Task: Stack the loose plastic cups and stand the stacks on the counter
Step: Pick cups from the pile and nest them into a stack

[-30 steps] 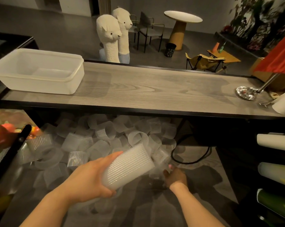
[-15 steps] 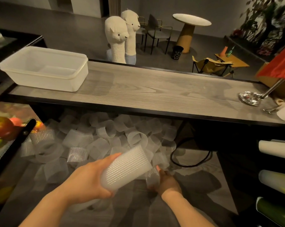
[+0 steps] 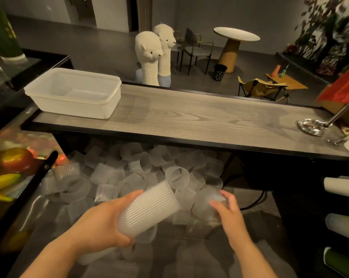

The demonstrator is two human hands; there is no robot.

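A long grey wood-grain worktop (image 3: 199, 121) runs left to right across the far side of the scene, bare through its middle, where finished stacks would presumably be stood. A white plastic tub (image 3: 73, 93) sits at its left end and a chrome stand base (image 3: 310, 127) near its right. Below and nearer than the worktop, on a lower surface, a heap of loose cups (image 3: 133, 173) lies tumbled on their sides, mouths facing every way. In front of the heap the left hand (image 3: 101, 221) grips a stack of ribbed cups (image 3: 149, 207), its fingers curled under the closed end and the thumb along the side. The stack lies tilted, its long axis running from near left up to far right, the open mouth pointing toward the other hand, an angle that seems chosen so the next cup can slide straight in. The right hand (image 3: 227, 211) pinches a single clear cup (image 3: 207, 203) just beside that mouth, fingers closed on its wall; which way this cup faces is hard to tell through the blur. No stack stands on the worktop yet, so most of the job appears to lie ahead.
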